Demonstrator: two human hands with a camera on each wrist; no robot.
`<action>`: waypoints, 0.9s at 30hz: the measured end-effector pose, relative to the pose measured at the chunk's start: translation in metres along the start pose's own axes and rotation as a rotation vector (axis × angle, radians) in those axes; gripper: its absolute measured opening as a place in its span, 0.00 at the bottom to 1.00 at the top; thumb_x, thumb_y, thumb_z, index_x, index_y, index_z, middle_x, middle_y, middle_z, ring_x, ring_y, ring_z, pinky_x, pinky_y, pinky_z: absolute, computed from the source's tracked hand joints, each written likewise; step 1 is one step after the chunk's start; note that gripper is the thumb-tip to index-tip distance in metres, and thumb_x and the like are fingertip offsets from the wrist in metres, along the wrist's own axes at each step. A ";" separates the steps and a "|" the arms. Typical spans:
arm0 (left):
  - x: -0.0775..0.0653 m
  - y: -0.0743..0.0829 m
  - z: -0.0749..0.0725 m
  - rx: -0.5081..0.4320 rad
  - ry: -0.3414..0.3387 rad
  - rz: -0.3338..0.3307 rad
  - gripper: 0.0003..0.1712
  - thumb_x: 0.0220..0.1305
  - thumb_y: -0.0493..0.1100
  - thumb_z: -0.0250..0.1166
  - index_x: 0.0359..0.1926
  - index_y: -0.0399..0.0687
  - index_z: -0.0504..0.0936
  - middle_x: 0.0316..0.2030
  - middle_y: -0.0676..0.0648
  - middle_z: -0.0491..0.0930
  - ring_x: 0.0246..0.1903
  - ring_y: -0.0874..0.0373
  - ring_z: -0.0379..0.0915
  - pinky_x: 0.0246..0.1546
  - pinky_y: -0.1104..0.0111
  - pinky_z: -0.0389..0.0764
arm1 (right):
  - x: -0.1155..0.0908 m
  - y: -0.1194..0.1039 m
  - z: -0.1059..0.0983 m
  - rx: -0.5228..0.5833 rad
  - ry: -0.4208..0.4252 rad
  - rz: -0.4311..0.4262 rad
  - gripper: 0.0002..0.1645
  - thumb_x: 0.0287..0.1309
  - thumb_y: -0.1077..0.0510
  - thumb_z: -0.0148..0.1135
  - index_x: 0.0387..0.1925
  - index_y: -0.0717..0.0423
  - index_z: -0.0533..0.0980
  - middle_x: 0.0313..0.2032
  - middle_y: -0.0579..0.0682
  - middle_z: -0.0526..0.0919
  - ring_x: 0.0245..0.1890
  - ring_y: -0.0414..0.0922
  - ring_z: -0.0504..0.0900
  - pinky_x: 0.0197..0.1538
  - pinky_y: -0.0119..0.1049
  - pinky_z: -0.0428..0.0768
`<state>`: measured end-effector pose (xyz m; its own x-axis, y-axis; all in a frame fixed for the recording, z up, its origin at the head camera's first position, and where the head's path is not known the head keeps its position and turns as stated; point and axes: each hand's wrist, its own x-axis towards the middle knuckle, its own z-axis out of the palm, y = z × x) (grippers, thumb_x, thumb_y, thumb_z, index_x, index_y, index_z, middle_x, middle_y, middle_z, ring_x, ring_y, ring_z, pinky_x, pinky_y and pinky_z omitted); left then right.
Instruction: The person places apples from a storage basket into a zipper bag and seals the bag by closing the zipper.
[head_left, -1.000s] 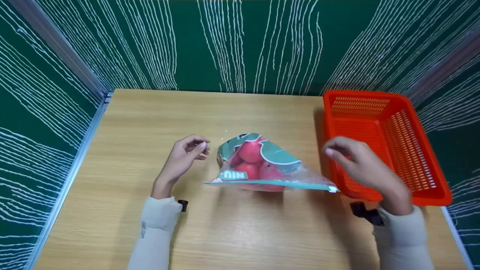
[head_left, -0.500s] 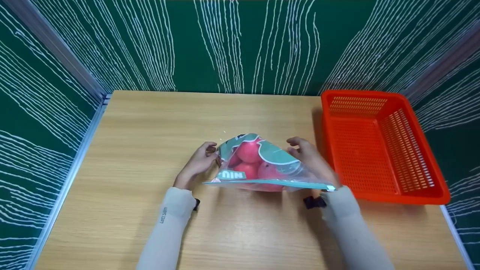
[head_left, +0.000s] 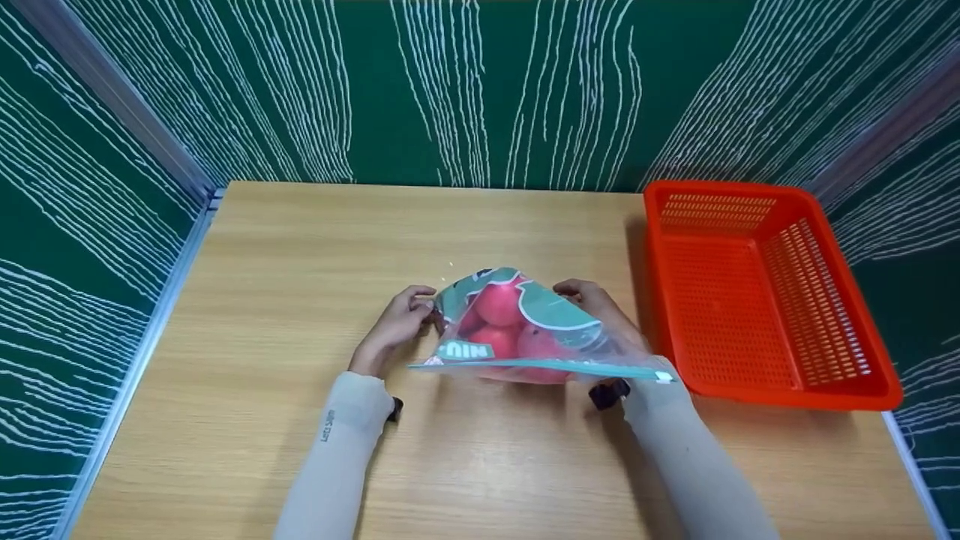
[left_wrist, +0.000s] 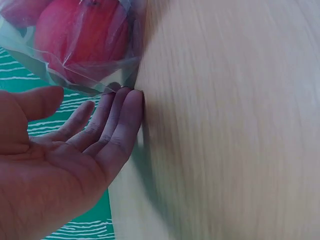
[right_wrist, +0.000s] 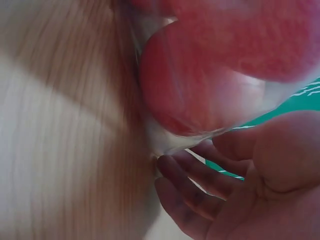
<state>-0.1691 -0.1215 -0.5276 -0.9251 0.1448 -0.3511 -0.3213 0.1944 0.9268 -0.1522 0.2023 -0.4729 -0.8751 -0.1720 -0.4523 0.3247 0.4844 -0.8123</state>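
Observation:
A clear zip bag (head_left: 559,306) with green print and several red round fruits (head_left: 499,301) in it stands mid-table, its turquoise zip edge towards me. My left hand (head_left: 396,324) is at the bag's left side. In the left wrist view its relaxed fingers (left_wrist: 116,122) reach the bag's lower edge, with the thumb apart from the plastic. At the right side, my right hand (head_left: 604,309) is partly hidden behind the bag's clear corner. In the right wrist view, bent fingertips (right_wrist: 167,165) are right at the bag's bottom edge and the thumb lies close against its side.
An orange-red plastic basket (head_left: 667,322) with slotted walls stands at the right of the wooden table (head_left: 337,232), with nothing in it. Green panels with white lines (head_left: 525,90) enclose the back and both sides.
My right hand has come left from over the basket to the bag's right side. My left hand has moved right to the bag's left side. The bag stays in place.

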 end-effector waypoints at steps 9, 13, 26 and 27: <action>0.009 -0.004 0.006 -0.053 0.079 0.016 0.17 0.76 0.26 0.52 0.62 0.28 0.74 0.38 0.45 0.80 0.31 0.60 0.76 0.30 0.74 0.84 | 0.054 0.020 0.003 -0.034 0.044 0.063 0.18 0.74 0.64 0.57 0.60 0.64 0.78 0.53 0.61 0.82 0.51 0.55 0.78 0.55 0.39 0.86; 0.012 -0.002 0.005 -0.103 0.111 0.044 0.18 0.73 0.23 0.53 0.61 0.27 0.74 0.34 0.48 0.77 0.28 0.61 0.75 0.25 0.74 0.84 | 0.060 0.024 0.002 -0.141 0.112 -0.108 0.15 0.69 0.69 0.53 0.49 0.73 0.82 0.44 0.64 0.85 0.44 0.54 0.79 0.50 0.38 0.82; 0.022 0.020 0.001 -0.071 0.212 0.319 0.13 0.70 0.21 0.54 0.53 0.25 0.77 0.38 0.46 0.76 0.34 0.60 0.75 0.34 0.72 0.81 | 0.054 0.000 -0.008 -0.174 0.280 -0.219 0.12 0.75 0.70 0.53 0.51 0.69 0.80 0.48 0.67 0.82 0.49 0.60 0.78 0.63 0.52 0.83; 0.022 0.023 0.001 -0.076 0.219 0.320 0.13 0.71 0.22 0.53 0.53 0.25 0.77 0.38 0.46 0.76 0.33 0.60 0.75 0.35 0.70 0.83 | 0.054 -0.002 -0.009 -0.169 0.285 -0.213 0.12 0.76 0.69 0.53 0.53 0.68 0.80 0.49 0.66 0.81 0.49 0.59 0.78 0.63 0.51 0.83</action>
<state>-0.1969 -0.1132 -0.5143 -0.9996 -0.0254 -0.0135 -0.0160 0.0994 0.9949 -0.2029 0.1998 -0.4922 -0.9888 -0.0508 -0.1404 0.0818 0.6022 -0.7942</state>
